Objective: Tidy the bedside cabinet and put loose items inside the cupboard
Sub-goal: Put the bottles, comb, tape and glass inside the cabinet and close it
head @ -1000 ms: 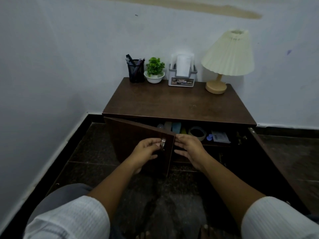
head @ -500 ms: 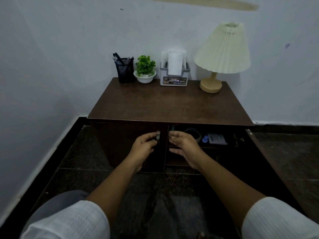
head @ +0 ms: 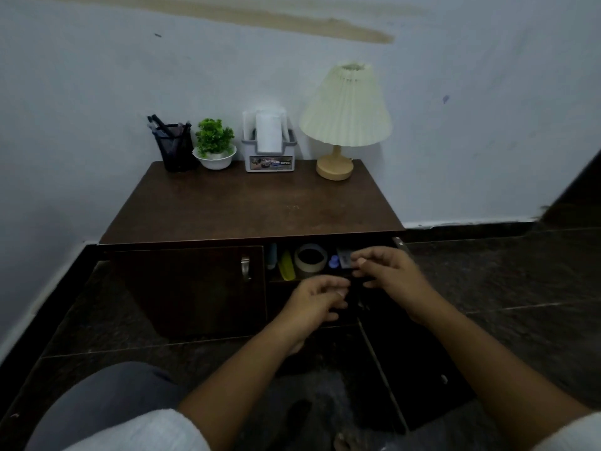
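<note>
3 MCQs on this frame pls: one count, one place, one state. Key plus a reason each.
1. How many things stand on the cabinet top? A) two B) six C) four
2. The tape roll lies: A) on the cabinet top B) on the shelf inside C) under the cabinet
3. The left door is: A) shut B) wide open C) missing

C: pen holder, potted plant, grey organiser box, lamp.
B: it shows in the open right side.
A: it sits flush with the front.
</note>
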The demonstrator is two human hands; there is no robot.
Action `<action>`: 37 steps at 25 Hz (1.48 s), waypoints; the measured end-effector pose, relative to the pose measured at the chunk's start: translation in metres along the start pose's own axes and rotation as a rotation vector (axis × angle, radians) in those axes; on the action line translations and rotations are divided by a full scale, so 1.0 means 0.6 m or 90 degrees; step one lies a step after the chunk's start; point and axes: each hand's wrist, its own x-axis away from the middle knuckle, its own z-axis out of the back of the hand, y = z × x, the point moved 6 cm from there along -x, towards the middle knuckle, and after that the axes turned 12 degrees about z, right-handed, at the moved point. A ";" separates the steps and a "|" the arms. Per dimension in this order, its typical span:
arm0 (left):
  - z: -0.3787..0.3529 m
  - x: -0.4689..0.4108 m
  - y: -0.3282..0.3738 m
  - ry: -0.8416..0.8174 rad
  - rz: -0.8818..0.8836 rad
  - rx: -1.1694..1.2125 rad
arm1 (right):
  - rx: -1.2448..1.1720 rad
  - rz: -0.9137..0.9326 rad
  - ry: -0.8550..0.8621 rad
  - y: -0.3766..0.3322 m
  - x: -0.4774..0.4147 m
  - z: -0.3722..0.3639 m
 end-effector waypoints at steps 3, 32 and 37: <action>-0.088 0.000 -0.028 -0.113 0.006 -0.070 | 0.081 0.020 0.097 0.001 0.027 0.097; 0.009 0.053 -0.061 -0.078 0.080 -0.154 | -0.010 -0.282 -0.300 0.104 0.124 -0.033; 0.102 0.053 -0.058 0.095 0.067 -0.032 | -0.080 -0.270 -0.206 0.093 0.082 -0.116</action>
